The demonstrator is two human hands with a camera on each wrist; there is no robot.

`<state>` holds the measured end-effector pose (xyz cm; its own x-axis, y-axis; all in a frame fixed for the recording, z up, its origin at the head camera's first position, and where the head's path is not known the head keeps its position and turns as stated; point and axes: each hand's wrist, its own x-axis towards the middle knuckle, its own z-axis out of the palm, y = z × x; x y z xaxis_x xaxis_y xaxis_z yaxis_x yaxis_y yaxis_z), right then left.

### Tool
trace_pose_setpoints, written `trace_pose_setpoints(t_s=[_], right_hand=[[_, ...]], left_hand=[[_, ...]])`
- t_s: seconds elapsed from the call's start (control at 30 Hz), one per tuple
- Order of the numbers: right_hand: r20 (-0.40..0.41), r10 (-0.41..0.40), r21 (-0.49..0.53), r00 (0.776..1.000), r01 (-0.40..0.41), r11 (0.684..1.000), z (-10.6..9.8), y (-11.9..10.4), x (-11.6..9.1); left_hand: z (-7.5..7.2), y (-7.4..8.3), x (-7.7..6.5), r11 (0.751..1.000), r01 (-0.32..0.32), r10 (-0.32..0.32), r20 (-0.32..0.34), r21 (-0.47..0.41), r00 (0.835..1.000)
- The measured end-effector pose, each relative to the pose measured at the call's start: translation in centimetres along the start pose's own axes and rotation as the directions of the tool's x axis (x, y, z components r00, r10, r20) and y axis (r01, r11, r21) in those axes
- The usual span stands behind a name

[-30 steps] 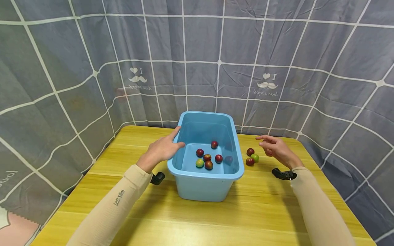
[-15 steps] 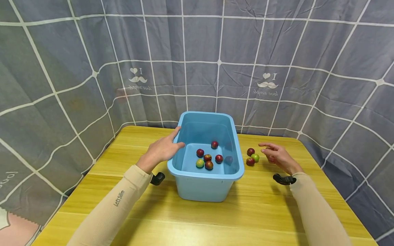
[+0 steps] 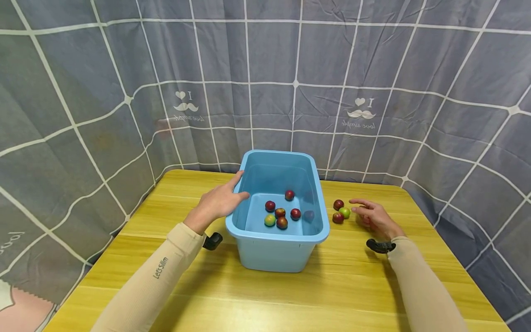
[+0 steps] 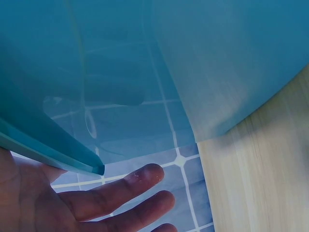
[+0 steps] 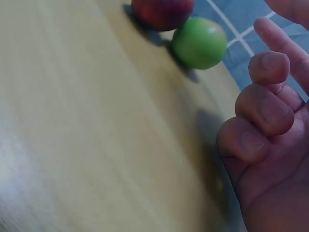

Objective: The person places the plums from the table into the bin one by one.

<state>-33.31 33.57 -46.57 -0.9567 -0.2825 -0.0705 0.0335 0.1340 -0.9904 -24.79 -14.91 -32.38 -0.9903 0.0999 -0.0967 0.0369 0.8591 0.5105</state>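
In the head view my left hand (image 3: pixel 219 201) rests on the left rim of a blue plastic tub (image 3: pixel 277 237), its thumb over the rim and inside. The left wrist view shows straight, spread fingers (image 4: pixel 140 179) outside the tub wall. Several dark red plums (image 3: pixel 295 213) and a yellow-green plum (image 3: pixel 269 220) lie on the tub's bottom. Right of the tub, two red plums (image 3: pixel 338 217) and a green plum (image 3: pixel 344 212) lie close together. My right hand (image 3: pixel 376 219) hovers just right of them, holding nothing, index finger extended and the other fingers loosely curled.
The tub stands on a yellow wood-grain table (image 3: pixel 265 302). A grey curtain (image 3: pixel 269 60) with white grid lines hangs behind the table and along both sides.
My right hand has moved slightly right and down, staying beside the loose plums. The left hand, the tub and the plums hold their places.
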Motion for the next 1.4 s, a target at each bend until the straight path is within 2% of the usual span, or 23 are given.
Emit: trace_pose_setpoints(t_s=[0.47, 0.8, 1.4], right_hand=[[-0.074, 0.091, -0.11, 0.993, -0.099, 0.989, 0.56, 0.46, 0.38], [-0.085, 0.086, -0.214, 0.993, -0.103, 0.972, 0.59, 0.84, 0.77], [-0.111, 0.093, -0.258, 0.989, -0.119, 0.959, 0.93, 0.72, 0.95]], left_hand=[[-0.07, -0.05, 0.01, 1.0, -0.004, 0.004, 0.003, -0.002, 1.0], [-0.07, -0.07, 0.18, 1.0, -0.002, 0.002, 0.003, 0.009, 1.0], [-0.07, -0.21, 0.24, 1.0, 0.0, 0.0, 0.004, 0.006, 1.0]])
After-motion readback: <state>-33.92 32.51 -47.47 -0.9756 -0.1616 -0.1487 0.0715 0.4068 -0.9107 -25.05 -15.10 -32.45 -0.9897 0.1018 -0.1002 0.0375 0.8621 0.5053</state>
